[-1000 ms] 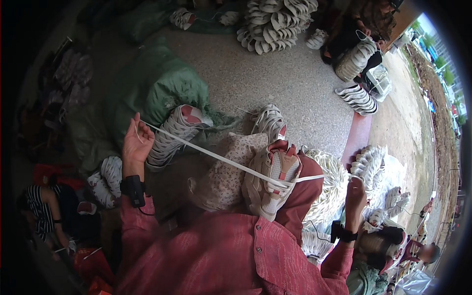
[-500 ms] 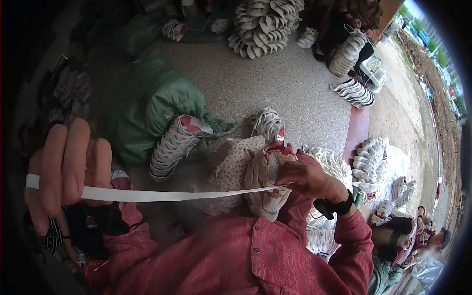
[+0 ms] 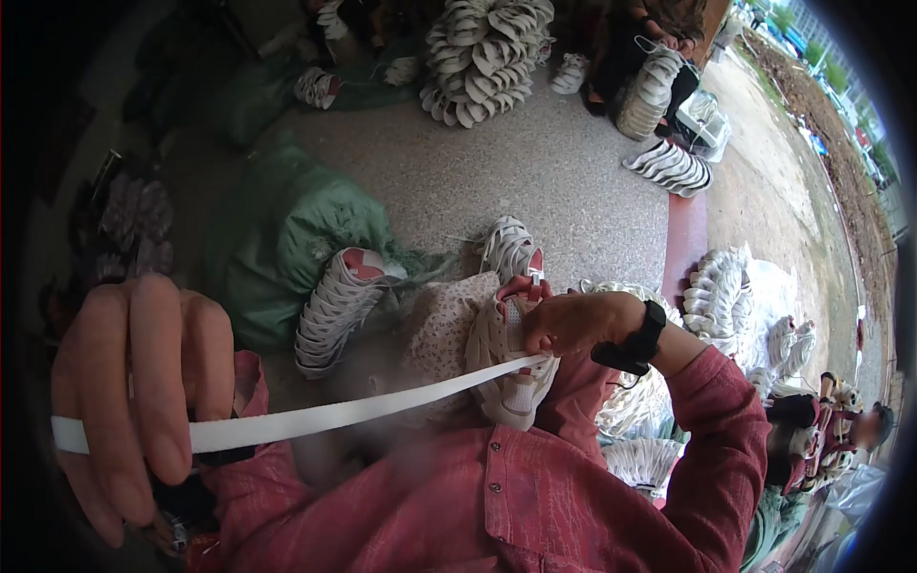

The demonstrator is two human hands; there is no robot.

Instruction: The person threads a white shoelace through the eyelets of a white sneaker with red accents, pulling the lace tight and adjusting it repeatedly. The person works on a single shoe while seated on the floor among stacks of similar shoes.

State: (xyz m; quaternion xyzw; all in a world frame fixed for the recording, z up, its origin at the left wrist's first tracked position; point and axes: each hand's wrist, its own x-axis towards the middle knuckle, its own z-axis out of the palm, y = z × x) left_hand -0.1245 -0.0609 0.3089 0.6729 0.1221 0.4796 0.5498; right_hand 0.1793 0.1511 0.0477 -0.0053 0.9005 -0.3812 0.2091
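A flat white shoelace [image 3: 363, 413] stretches from my left hand [image 3: 153, 392] to a pale beige shoe upper [image 3: 485, 339] in my lap. My left hand is raised close at the left, its fingers closed around the lace. At the shoe, my right hand [image 3: 573, 325] has its fingers bent together where the lace meets the upper; a black watch [image 3: 640, 342] is on that wrist. The upper has a reddish lining and lies against a floral-patterned cloth [image 3: 444, 329]. What the right fingertips grip is partly hidden by the hand.
A green sack [image 3: 287, 239] with a stack of laced uppers [image 3: 339, 310] stands ahead on the left. Another upper [image 3: 509, 248] lies beyond my lap. White lace bundles [image 3: 635, 406] and stacked uppers [image 3: 716, 296] are on the right. A co-worker's hands [image 3: 669, 43] work on uppers at the far right.
My left hand has moved lower and looks nearer, so the lace now slants down to the left. My right hand has turned over at the shoe, its elbow farther out to the right.
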